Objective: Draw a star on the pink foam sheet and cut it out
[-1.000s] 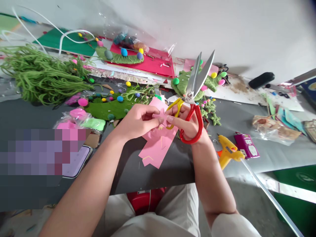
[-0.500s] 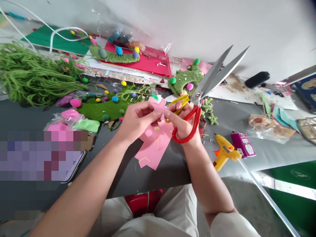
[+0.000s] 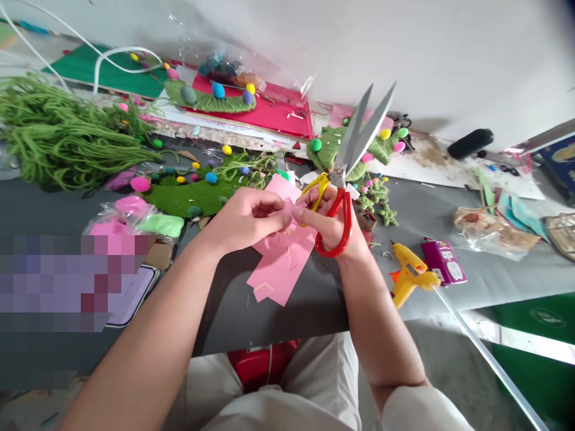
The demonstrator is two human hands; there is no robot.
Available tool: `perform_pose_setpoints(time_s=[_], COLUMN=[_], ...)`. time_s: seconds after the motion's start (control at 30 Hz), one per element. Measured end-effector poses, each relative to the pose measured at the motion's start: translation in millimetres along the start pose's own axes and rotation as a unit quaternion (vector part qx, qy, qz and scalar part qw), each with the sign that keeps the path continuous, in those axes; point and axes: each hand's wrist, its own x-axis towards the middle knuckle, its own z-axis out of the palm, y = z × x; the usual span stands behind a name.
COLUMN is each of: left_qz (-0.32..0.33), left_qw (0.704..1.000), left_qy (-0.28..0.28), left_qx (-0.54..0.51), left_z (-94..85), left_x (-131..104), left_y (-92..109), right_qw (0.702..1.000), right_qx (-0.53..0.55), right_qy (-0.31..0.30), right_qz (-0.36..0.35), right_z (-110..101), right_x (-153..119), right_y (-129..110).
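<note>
1. Plainly, we see a small pink piece (image 3: 288,209) between the fingertips of both hands, above a larger pink sheet (image 3: 281,266). The left grip (image 3: 240,216) is closed on it in a pinch. The right grip (image 3: 330,222) touches its near side with thumb and finger and also holds the scissors (image 3: 338,175), blades apart and pointing up and away from us.
2. We judge the piece very light and thin, soft enough to bend or crease under a hard pinch; we would hold it flat, by its edges. Its full outline is hidden by the fingers.
3. The scissors look heavier, with stiff metal blades and smooth red and yellow handles; the loops are where we would take them, fingers well away from the blades.
4. The pink sheet looks floppy and easily shifted; we would steady it by a broad edge. It has cut corners and thin yellowish strips on it.
5. Under it all we have a dark grey desk (image 3: 269,326), crowded with green yarn (image 3: 76,140) and a green leaf shape (image 3: 179,199). To our right lie a yellow glue gun (image 3: 408,268) and a purple box (image 3: 444,262).
6. Behind the desk we face a pale wall (image 3: 404,48).
</note>
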Motion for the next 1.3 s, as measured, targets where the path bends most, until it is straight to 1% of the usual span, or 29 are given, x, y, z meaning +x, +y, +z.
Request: perform_pose_setpoints(time_s=[0.1,0.17,0.3,0.43,0.5,0.6,0.7,0.8,0.9,1.03,1.1,1.17,1.23,1.3], left_qz=[0.001,0.009,0.033,0.035,0.029,0.026,0.036,0.051,0.055,0.056,0.063,0.074,0.091,0.109], left_qw=[1.000,1.000,0.997,0.992,0.991,0.990,0.985,0.980,0.981,0.983,0.982,0.977,0.966,0.947], left_qy=[0.013,0.029,0.074,0.119,0.121,0.115,0.143,0.174,0.168,0.161,0.169,0.194,0.240,0.302], left_qx=[0.003,-0.007,-0.011,-0.031,-0.051,-0.083,-0.091,-0.083,-0.076,-0.074,-0.064,-0.046,-0.030,-0.027], left_z=[-1.1,-1.3,0.5,5.3,7.9,11.7,15.0,16.4,16.4,17.8,18.1,15.6,9.1,-1.5], left_x=[1,2,2,3,4,6,7,7,7,8,9,9,11,13], left_y=[-1,-2,-3,-3,-4,-3,-2,-1,-2,-4,-4,-5,-7,-12], right_qw=[0.998,0.998,0.999,0.999,0.996,0.991,0.990,0.992,0.991,0.988,0.989,0.994,0.994,0.986], right_qx=[-0.053,-0.062,-0.041,0.013,0.053,0.078,0.091,0.079,0.074,0.097,0.079,0.019,-0.062,-0.135], right_qy=[0.015,0.010,0.011,0.042,0.070,0.105,0.106,0.103,0.113,0.123,0.124,0.109,0.078,0.043], right_qz=[-0.006,-0.009,-0.002,-0.007,-0.011,-0.017,-0.015,0.000,0.006,-0.003,-0.003,0.011,0.043,0.088], right_z=[-2,-3,-2,5,8,11,12,12,14,17,16,11,2,-9], right_x=[0,0,-2,-3,-3,-2,-2,-2,-2,-1,0,0,-1,-2], right_y=[2,2,1,0,0,1,1,3,4,6,6,3,-3,-12])
